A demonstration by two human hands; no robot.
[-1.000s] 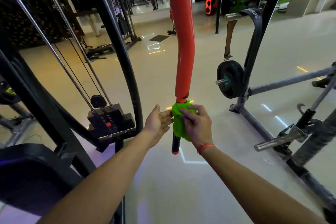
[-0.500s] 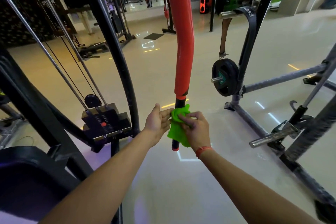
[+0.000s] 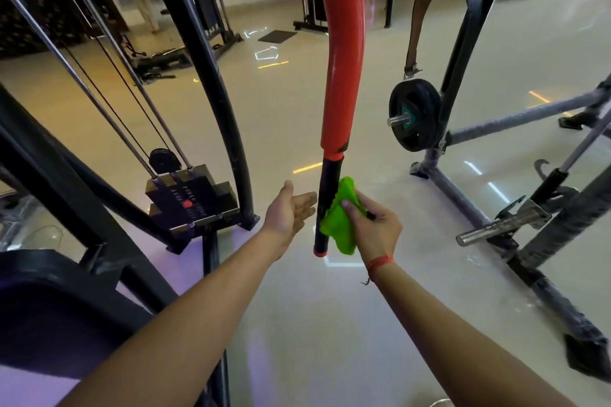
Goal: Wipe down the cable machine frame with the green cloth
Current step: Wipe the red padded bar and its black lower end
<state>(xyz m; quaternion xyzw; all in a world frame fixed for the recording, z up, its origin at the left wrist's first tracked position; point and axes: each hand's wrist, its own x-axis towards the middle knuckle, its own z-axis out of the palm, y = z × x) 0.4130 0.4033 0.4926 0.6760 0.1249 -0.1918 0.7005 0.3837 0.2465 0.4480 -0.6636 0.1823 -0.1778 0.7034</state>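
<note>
- Though only the head view serves, the right hand (image 3: pixel 372 225) pinches the green cloth (image 3: pixel 340 218) against the black bar end (image 3: pixel 325 205), which lies at nine o'clock of its fingers.
- The left hand (image 3: pixel 289 211), open and holding nothing, seems just short of the bar at its nine o'clock.
- The bar's long axis runs twelve to six, its capped tip pointing down at six; the right hand is nearer.

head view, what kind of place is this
Most likely a gym: a weight stack on guide rods, a weight plate stored on a rack peg, and a red padded bar hanging over a glossy floor.
</note>
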